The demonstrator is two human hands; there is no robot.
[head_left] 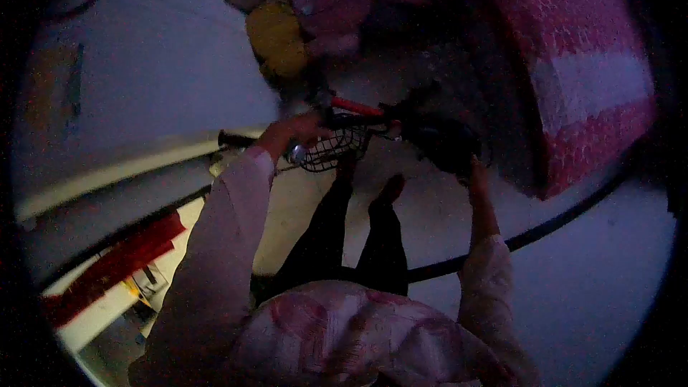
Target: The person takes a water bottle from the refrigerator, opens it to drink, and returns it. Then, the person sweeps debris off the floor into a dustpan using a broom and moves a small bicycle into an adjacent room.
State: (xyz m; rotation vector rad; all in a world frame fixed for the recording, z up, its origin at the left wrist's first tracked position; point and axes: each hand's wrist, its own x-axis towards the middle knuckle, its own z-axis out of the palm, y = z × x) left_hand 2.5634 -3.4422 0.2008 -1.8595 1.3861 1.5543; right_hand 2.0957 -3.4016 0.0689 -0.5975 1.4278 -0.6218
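In the dim head view, a small bicycle with a red frame tube (pixel 356 107) stands before my feet. My left hand (pixel 297 131) is closed around its handlebar (pixel 233 140), beside a shiny round part that looks like a bell (pixel 298 153). Below the bar hangs a black wire basket (pixel 333 149). At the right, my right hand (pixel 474 170) grips the edge of a bulky black part that looks like the saddle (pixel 441 142); its fingers are partly lost in the dark. Wheels and pedals are hard to make out.
A large pink wrapped bundle (pixel 588 86) stands at the right. Yellow (pixel 276 37) and pinkish (pixel 333 11) bags or bundles are piled at the top. A pale ledge (pixel 129 168) runs along the left, with a red item (pixel 118 265) below it.
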